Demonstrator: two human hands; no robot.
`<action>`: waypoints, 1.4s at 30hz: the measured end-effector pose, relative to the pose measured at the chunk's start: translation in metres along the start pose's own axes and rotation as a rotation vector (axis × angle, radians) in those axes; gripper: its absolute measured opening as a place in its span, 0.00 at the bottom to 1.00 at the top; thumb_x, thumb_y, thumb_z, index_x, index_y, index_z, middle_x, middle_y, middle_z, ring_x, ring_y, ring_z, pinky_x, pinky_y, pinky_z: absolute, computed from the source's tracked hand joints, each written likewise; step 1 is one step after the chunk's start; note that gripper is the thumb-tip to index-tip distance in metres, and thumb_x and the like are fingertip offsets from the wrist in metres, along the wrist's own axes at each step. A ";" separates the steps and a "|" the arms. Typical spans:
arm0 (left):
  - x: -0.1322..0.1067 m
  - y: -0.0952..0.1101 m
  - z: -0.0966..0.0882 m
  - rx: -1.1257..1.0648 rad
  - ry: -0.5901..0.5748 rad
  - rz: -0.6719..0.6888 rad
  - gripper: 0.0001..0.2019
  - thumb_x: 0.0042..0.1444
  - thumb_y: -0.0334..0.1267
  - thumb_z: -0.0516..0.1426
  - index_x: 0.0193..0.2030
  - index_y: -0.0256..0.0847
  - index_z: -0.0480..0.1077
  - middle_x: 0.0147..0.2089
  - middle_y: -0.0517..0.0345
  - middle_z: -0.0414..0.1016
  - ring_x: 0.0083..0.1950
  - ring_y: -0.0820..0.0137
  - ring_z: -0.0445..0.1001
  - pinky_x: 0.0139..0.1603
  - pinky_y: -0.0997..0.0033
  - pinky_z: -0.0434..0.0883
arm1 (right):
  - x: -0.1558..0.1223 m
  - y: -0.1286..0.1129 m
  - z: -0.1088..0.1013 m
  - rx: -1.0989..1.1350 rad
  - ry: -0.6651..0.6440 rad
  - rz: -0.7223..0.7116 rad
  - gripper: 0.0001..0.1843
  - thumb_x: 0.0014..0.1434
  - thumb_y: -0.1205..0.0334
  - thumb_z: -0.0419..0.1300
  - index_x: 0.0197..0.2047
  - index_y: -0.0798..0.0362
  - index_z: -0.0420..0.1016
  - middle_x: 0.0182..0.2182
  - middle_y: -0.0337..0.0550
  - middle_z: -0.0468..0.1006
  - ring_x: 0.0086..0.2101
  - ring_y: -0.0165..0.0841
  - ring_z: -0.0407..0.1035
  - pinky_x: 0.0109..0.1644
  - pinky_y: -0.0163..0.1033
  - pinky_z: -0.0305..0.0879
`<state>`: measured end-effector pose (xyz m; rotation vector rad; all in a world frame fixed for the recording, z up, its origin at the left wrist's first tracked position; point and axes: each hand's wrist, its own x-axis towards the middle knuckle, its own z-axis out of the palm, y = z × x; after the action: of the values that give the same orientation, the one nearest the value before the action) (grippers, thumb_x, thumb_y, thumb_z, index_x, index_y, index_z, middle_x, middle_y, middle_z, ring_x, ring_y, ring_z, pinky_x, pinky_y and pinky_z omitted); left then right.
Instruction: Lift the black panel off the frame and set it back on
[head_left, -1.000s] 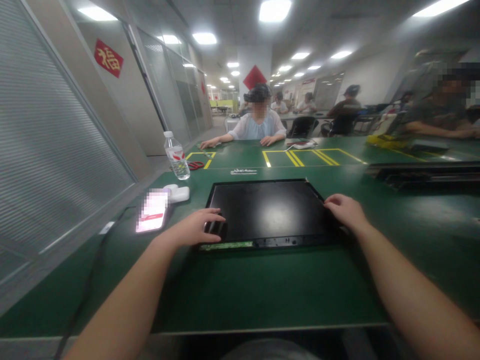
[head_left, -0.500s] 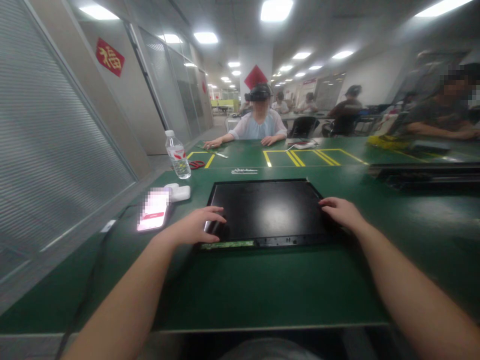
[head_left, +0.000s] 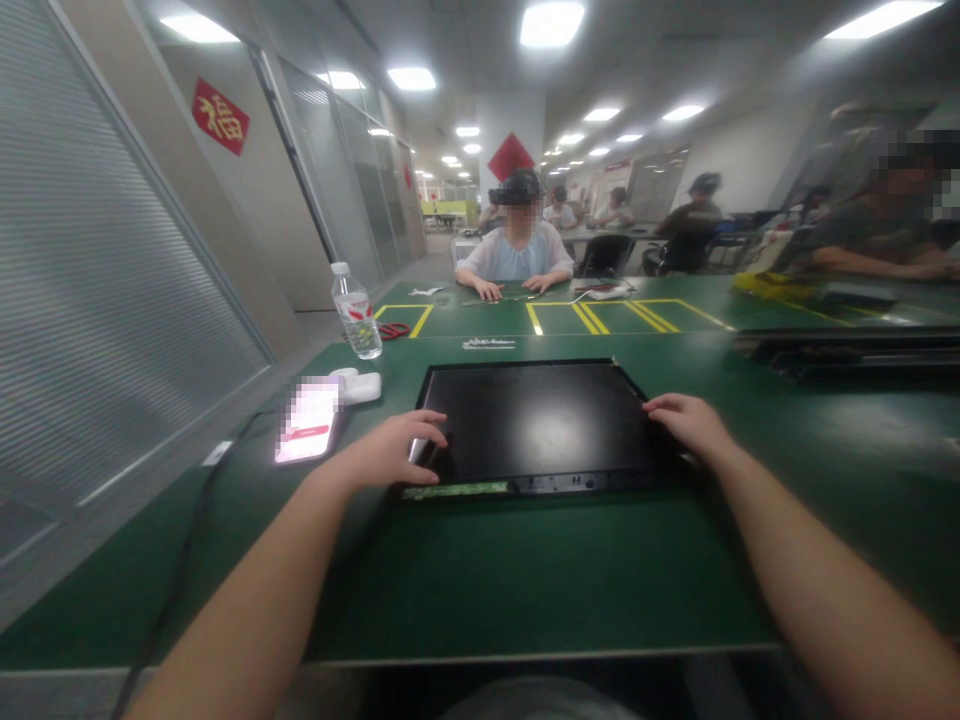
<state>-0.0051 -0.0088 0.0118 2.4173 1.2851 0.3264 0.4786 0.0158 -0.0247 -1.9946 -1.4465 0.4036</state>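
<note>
A black flat screen panel (head_left: pixel 510 410) lies face up on the green table, with a strip of green circuit board showing along its near edge. At its left edge is my left hand (head_left: pixel 394 450), thumb and fingers curved around the side with their tips over the glass. My right hand (head_left: pixel 690 425) grips the opposite edge, its fingers close together at the rim and the thumb partly hidden. Both hands have the panel between them.
To the left stand a water bottle (head_left: pixel 355 312), a lit phone (head_left: pixel 309 420) and a white earphone case (head_left: pixel 361 386). Red-handled scissors (head_left: pixel 394 330) lie behind. Long black parts (head_left: pixel 855 352) rest at the right. A person (head_left: pixel 517 250) sits across the table (head_left: pixel 555 580).
My right hand has shifted very slightly to the right along the panel's edge; my left hand is nearly unmoved. The person opposite has drawn one hand inward.
</note>
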 end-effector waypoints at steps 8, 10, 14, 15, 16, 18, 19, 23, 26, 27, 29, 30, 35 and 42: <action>0.007 -0.010 0.005 0.128 0.291 -0.353 0.16 0.53 0.48 0.61 0.42 0.40 0.79 0.51 0.41 0.79 0.52 0.52 0.78 0.55 0.57 0.71 | 0.004 0.006 -0.004 -0.044 0.047 -0.008 0.11 0.54 0.59 0.61 0.36 0.49 0.85 0.36 0.44 0.84 0.39 0.39 0.76 0.42 0.40 0.67; 0.008 -0.015 0.005 0.202 0.279 -0.500 0.14 0.55 0.49 0.60 0.36 0.39 0.77 0.43 0.42 0.79 0.45 0.52 0.79 0.47 0.60 0.72 | 0.006 0.008 -0.005 -0.070 0.094 0.018 0.11 0.53 0.60 0.61 0.37 0.49 0.84 0.37 0.45 0.84 0.39 0.40 0.76 0.43 0.40 0.68; 0.009 -0.021 0.006 0.251 0.179 -0.595 0.17 0.58 0.53 0.57 0.30 0.41 0.73 0.37 0.44 0.78 0.37 0.55 0.78 0.37 0.63 0.69 | 0.011 0.014 -0.005 -0.130 0.107 0.084 0.11 0.52 0.62 0.61 0.37 0.51 0.83 0.37 0.48 0.84 0.38 0.41 0.77 0.41 0.41 0.69; 0.010 -0.022 0.008 0.254 0.167 -0.592 0.17 0.59 0.52 0.56 0.30 0.41 0.73 0.37 0.43 0.78 0.37 0.56 0.78 0.37 0.64 0.69 | 0.012 0.015 -0.005 -0.138 0.084 0.092 0.11 0.52 0.61 0.62 0.37 0.51 0.83 0.37 0.49 0.84 0.38 0.41 0.77 0.41 0.41 0.69; 0.010 -0.022 0.009 0.259 0.161 -0.584 0.16 0.60 0.51 0.55 0.30 0.41 0.74 0.38 0.43 0.78 0.37 0.56 0.78 0.37 0.64 0.69 | 0.014 0.017 -0.004 -0.144 0.055 0.097 0.10 0.52 0.61 0.62 0.37 0.51 0.83 0.37 0.49 0.84 0.38 0.42 0.77 0.41 0.41 0.69; 0.011 -0.021 0.012 0.276 0.157 -0.561 0.15 0.61 0.46 0.53 0.31 0.40 0.74 0.41 0.42 0.77 0.38 0.58 0.78 0.39 0.65 0.69 | 0.015 0.020 -0.001 -0.156 0.009 0.095 0.10 0.52 0.61 0.62 0.36 0.51 0.83 0.36 0.48 0.84 0.39 0.42 0.77 0.42 0.41 0.70; 0.012 -0.021 0.014 0.286 0.154 -0.552 0.14 0.61 0.44 0.52 0.32 0.40 0.75 0.42 0.42 0.77 0.39 0.58 0.78 0.39 0.65 0.69 | 0.015 0.020 0.000 -0.162 -0.005 0.092 0.10 0.52 0.61 0.62 0.37 0.51 0.83 0.36 0.48 0.84 0.39 0.42 0.78 0.42 0.41 0.71; 0.015 -0.020 0.015 0.290 0.152 -0.557 0.12 0.61 0.39 0.51 0.32 0.41 0.74 0.40 0.44 0.78 0.41 0.58 0.78 0.38 0.66 0.67 | 0.014 0.019 0.002 -0.170 -0.025 0.116 0.14 0.50 0.65 0.63 0.41 0.52 0.83 0.36 0.47 0.84 0.36 0.40 0.78 0.39 0.40 0.72; 0.015 -0.020 0.011 0.220 0.190 -0.575 0.10 0.59 0.38 0.52 0.28 0.42 0.70 0.34 0.49 0.78 0.38 0.59 0.76 0.35 0.67 0.65 | 0.012 0.015 0.002 -0.162 -0.040 0.125 0.14 0.50 0.66 0.64 0.42 0.53 0.83 0.37 0.47 0.84 0.35 0.39 0.77 0.37 0.38 0.71; 0.015 -0.020 0.009 0.185 0.223 -0.580 0.10 0.58 0.37 0.53 0.27 0.43 0.68 0.32 0.51 0.77 0.37 0.60 0.75 0.34 0.67 0.64 | 0.011 0.014 0.001 -0.163 -0.045 0.122 0.14 0.50 0.66 0.64 0.42 0.53 0.83 0.37 0.47 0.84 0.35 0.38 0.77 0.37 0.38 0.71; 0.013 -0.021 0.007 0.101 0.298 -0.577 0.10 0.57 0.37 0.53 0.24 0.44 0.64 0.28 0.55 0.74 0.34 0.63 0.73 0.33 0.69 0.63 | 0.010 0.012 0.001 -0.166 -0.049 0.113 0.14 0.50 0.67 0.64 0.41 0.53 0.83 0.37 0.47 0.84 0.35 0.38 0.78 0.36 0.37 0.70; 0.012 -0.021 0.007 0.052 0.332 -0.570 0.10 0.56 0.37 0.54 0.24 0.44 0.63 0.26 0.57 0.72 0.33 0.64 0.72 0.32 0.69 0.62 | 0.010 0.012 0.001 -0.170 -0.047 0.108 0.14 0.50 0.67 0.64 0.41 0.53 0.83 0.37 0.47 0.84 0.35 0.38 0.77 0.36 0.37 0.70; 0.011 -0.015 0.010 -0.252 0.494 -0.582 0.10 0.53 0.36 0.57 0.24 0.44 0.61 0.21 0.63 0.65 0.27 0.68 0.68 0.28 0.71 0.60 | 0.012 0.016 0.002 -0.191 -0.007 0.064 0.11 0.49 0.66 0.64 0.38 0.51 0.82 0.34 0.45 0.83 0.34 0.37 0.77 0.35 0.36 0.69; 0.016 0.007 0.005 -0.884 0.609 -0.717 0.13 0.51 0.32 0.60 0.44 0.43 0.66 0.25 0.64 0.74 0.21 0.69 0.72 0.25 0.72 0.68 | 0.014 0.019 0.005 -0.179 -0.008 0.062 0.13 0.49 0.67 0.64 0.40 0.52 0.82 0.35 0.45 0.83 0.34 0.37 0.77 0.36 0.36 0.69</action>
<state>0.0109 -0.0002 0.0103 1.0625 1.6558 1.1589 0.4946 0.0263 -0.0387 -2.1861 -1.4733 0.3188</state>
